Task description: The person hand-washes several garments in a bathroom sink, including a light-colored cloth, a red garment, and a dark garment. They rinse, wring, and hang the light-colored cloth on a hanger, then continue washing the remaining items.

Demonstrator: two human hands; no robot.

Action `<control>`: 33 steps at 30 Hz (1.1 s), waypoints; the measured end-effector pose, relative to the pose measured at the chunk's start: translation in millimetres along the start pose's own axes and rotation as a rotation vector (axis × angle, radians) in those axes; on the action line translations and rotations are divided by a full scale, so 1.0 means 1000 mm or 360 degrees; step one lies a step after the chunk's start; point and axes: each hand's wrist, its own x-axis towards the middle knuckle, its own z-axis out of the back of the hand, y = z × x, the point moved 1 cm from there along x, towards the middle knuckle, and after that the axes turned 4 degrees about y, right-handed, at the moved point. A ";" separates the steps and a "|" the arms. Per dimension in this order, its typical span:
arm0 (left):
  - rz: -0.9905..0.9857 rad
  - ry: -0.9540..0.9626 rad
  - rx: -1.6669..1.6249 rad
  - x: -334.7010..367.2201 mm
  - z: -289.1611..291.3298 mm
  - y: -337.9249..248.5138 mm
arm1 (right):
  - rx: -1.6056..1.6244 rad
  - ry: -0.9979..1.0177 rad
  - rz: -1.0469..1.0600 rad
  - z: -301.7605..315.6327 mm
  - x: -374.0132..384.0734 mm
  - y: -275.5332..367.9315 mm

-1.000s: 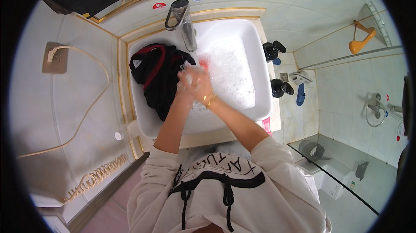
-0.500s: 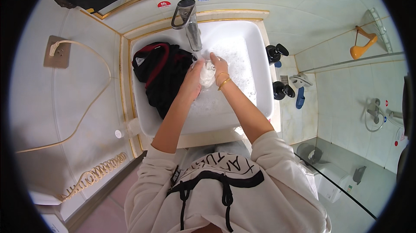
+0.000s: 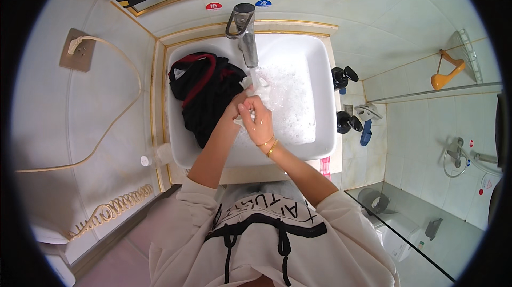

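Water from the metal tap (image 3: pixel 247 44) runs onto a wet white cloth (image 3: pixel 262 90) over the white sink (image 3: pixel 321 81). My left hand (image 3: pixel 238 104) grips the cloth on its left side, its fingers partly hidden behind my right hand. Closed with its fingers curled, my right hand (image 3: pixel 258 120) holds a lower part of the cloth, and a bit of white shows beside its fingers. Suds float on the water under and to the right of both hands. A black garment with dark red trim (image 3: pixel 205 92) lies bunched in the sink's left side, next to my left forearm.
Two black pump bottles (image 3: pixel 344 77) stand along the sink's right edge. Farther right are a blue slipper (image 3: pixel 366 133), an orange hanger (image 3: pixel 447 71) and a glass panel (image 3: pixel 397 212). At left, a cable runs from a wall socket (image 3: pixel 78 52), above a coiled cord (image 3: pixel 114 209).
My right hand has come down and left, turning from the cloth's right side to in front of my left hand. The cloth, bunched before, now spreads out more under the tap.
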 end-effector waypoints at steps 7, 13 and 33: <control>0.0250 -0.0265 -0.0763 -0.013 -0.015 -0.002 | 0.0112 -0.0010 -0.0496 0.024 0.067 -0.065; 0.0403 0.0091 -0.0210 -0.027 -0.024 0.000 | 0.0369 0.0294 -0.0597 0.008 0.072 -0.093; 0.0162 -0.0284 -0.1342 0.001 -0.028 -0.024 | -0.0884 0.0108 0.1149 0.030 0.155 0.041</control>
